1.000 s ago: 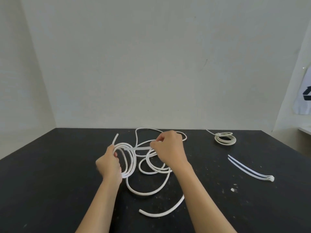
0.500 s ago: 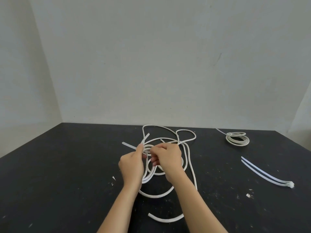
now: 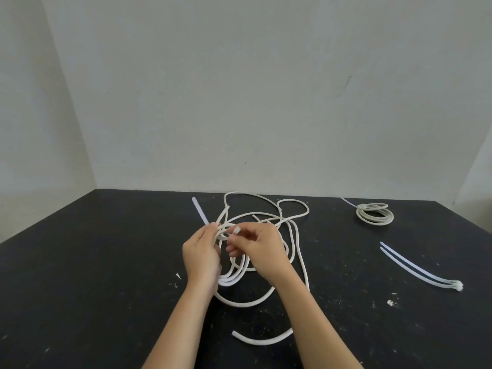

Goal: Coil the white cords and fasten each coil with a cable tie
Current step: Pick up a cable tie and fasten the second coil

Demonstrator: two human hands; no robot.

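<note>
Left hand [image 3: 201, 258] gripped the coil [image 3: 231, 272]; right hand [image 3: 259, 249] now pinched the cable tie [image 3: 200, 210] head, tail swung to 11 o'clock. Fastening begun.

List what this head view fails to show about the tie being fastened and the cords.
- Cable tie: whether its tail has entered the head is hidden between the left hand and right hand.
- Loose cord: how many loops are gathered, covered by both hands.
- Finished coil: its tie's lock is too small to see.
- Spare ties: heads blurred together.
</note>
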